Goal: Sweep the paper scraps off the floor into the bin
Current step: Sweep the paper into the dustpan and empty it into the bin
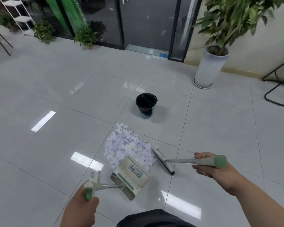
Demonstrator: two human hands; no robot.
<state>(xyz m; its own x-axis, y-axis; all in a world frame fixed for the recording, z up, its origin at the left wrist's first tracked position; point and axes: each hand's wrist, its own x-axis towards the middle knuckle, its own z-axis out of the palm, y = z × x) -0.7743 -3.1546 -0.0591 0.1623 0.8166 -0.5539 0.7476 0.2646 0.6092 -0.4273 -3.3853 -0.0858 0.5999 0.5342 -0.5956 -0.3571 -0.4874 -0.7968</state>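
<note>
Underfoot, glossy pale-grey floor tiles [56,82] with thin dark joints and bright streaks of reflected light. Along the far wall, dark glass doors [146,22], with small leafy plants [85,36] on the floor to their left and a white shelf rack [18,15] in the far left corner. To the right, a tall white pot [208,68] holding a leafy tree, close to a cream wall; beyond it, a black metal frame [277,82].

Out on the open tiles, a small bin [146,105], upright, lined with a black bag. Nearer than the bin and apart from it, a heap of white paper scraps [126,146].

At the heap's near edge, a cream and green dustpan [131,176], tilted, mouth turned away toward the scraps and the bin, far edge among the scraps. Handle slanting back and left into the left hand [82,208], fingers curled round the green-tipped grip.

Just right of the heap, a broom [163,161], head down on the floor, long axis slanting from far-left to near-right, far end against the scraps. Handle running almost level across the picture, rightward into the right hand [210,166], fingers wrapped round the grip below the green end cap.

At the bottom edge, a fold of dark clothing [154,217].
</note>
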